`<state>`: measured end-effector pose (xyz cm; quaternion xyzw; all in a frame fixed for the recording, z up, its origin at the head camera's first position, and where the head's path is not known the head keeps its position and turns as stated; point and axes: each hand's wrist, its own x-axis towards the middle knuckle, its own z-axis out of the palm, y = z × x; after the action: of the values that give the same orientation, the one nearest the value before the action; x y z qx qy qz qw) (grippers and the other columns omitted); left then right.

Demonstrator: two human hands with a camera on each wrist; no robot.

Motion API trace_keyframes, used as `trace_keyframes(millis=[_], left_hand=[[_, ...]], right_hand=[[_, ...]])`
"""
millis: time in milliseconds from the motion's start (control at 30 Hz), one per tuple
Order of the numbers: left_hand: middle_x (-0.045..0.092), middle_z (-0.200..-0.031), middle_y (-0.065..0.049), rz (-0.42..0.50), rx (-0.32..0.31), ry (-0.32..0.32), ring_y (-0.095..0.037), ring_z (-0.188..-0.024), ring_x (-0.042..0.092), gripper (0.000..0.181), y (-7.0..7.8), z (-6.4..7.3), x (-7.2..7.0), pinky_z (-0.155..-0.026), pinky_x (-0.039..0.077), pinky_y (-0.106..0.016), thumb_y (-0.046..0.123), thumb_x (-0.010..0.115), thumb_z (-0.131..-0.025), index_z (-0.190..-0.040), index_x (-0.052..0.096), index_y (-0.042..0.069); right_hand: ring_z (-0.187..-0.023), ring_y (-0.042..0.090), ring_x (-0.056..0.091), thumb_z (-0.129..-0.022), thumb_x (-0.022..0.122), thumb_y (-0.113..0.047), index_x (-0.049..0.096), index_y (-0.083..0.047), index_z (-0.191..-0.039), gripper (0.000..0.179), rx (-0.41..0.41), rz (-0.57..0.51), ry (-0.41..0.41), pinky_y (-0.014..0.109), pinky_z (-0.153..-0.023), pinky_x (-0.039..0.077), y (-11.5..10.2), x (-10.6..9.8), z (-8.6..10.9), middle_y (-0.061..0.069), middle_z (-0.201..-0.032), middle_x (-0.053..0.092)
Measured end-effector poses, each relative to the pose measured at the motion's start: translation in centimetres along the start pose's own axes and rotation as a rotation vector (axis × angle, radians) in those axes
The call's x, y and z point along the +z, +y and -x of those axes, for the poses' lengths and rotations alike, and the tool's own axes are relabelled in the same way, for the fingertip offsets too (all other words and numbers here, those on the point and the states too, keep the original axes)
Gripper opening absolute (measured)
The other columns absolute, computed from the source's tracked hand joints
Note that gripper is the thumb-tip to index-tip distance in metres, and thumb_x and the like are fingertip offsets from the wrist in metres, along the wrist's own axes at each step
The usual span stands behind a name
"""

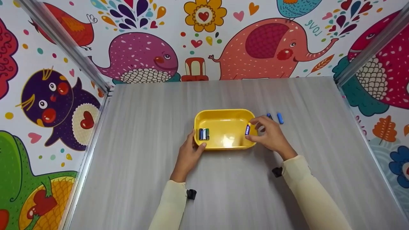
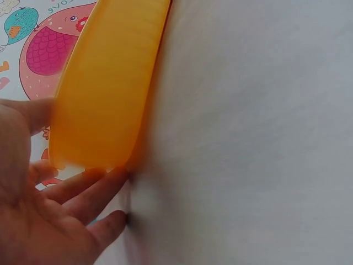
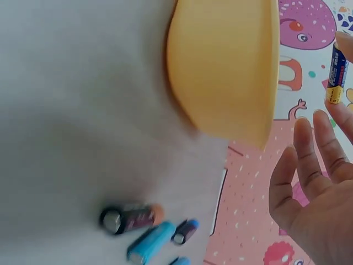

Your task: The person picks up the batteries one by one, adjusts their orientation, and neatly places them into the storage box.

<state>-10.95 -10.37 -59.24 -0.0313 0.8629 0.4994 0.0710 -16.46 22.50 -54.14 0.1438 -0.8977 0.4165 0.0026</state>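
Observation:
A yellow plastic tray (image 1: 223,147) sits on the table. My left hand (image 1: 188,156) holds its left end, the thumb at the near rim and the other fingers along the side; in the left wrist view the fingers (image 2: 91,199) lie against the tray's outer wall (image 2: 105,94). Over the tray's right end, my right hand (image 1: 271,134) pinches a small dark blue and yellow battery (image 3: 337,72) end to end between thumb and index finger. The other fingers of that hand are spread. Inside the tray, a few batteries (image 1: 204,134) stand side by side at the left end.
Right of the tray, several batteries lie on the grey table (image 1: 143,127), among them a light blue one (image 3: 150,243) and a black one (image 3: 129,217). The right hand partly covers them in the head view. Patterned walls (image 1: 198,41) rise behind and at both sides.

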Motion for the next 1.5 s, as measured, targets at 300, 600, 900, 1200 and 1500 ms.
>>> trace_keyframes(millis=[300,600,900,1200,1500], left_hand=[[0.040,-0.163,-0.006,0.004,-0.010,0.006,-0.022,-0.142,0.049,0.081,0.0,0.1,0.0,-0.119,0.039,-0.044,0.052,0.062,-0.098,-0.164,0.025,0.021],[0.040,-0.163,-0.005,-0.005,-0.010,0.006,-0.022,-0.144,0.046,0.081,0.0,0.0,0.1,-0.120,0.038,-0.045,0.053,0.061,-0.099,-0.164,0.025,0.022],[0.038,-0.164,-0.008,-0.011,0.022,0.016,-0.024,-0.140,0.051,0.082,-0.1,0.0,0.1,-0.118,0.040,-0.045,0.052,0.062,-0.099,-0.164,0.025,0.020],[0.038,-0.164,-0.009,-0.006,-0.001,0.021,-0.025,-0.145,0.046,0.078,0.0,-0.1,0.2,-0.120,0.037,-0.046,0.043,0.064,-0.100,-0.164,0.025,0.019],[0.040,-0.163,-0.008,-0.006,-0.012,0.015,-0.025,-0.143,0.048,0.079,0.0,-0.1,0.2,-0.119,0.038,-0.047,0.045,0.064,-0.100,-0.163,0.025,0.019]], right_hand=[[-0.107,0.033,0.062,-0.078,0.089,-0.038,0.066,-0.015,-0.122,0.055,0.094,-0.054,-0.046,0.053,-0.096,0.055,-2.0,1.8,-2.0,0.011,-0.121,0.063],[-0.106,0.028,0.062,-0.079,0.087,-0.043,0.065,-0.014,-0.124,0.057,0.087,-0.068,-0.063,0.053,-0.098,0.055,-3.1,3.9,-3.5,0.008,-0.122,0.064],[-0.113,0.033,0.060,-0.080,0.086,-0.043,0.064,-0.019,-0.128,0.057,0.138,-0.092,-0.093,0.048,-0.097,0.056,-3.6,6.0,-4.5,0.001,-0.124,0.061],[-0.113,0.027,0.060,-0.083,0.086,-0.033,0.065,-0.020,-0.126,0.050,0.148,-0.086,-0.104,0.047,-0.099,0.055,-3.7,7.9,-5.3,0.003,-0.125,0.062],[-0.112,0.027,0.061,-0.081,0.087,-0.029,0.067,-0.018,-0.122,0.047,0.110,-0.054,-0.121,0.046,-0.100,0.055,-3.8,9.5,-5.8,0.004,-0.121,0.064]])
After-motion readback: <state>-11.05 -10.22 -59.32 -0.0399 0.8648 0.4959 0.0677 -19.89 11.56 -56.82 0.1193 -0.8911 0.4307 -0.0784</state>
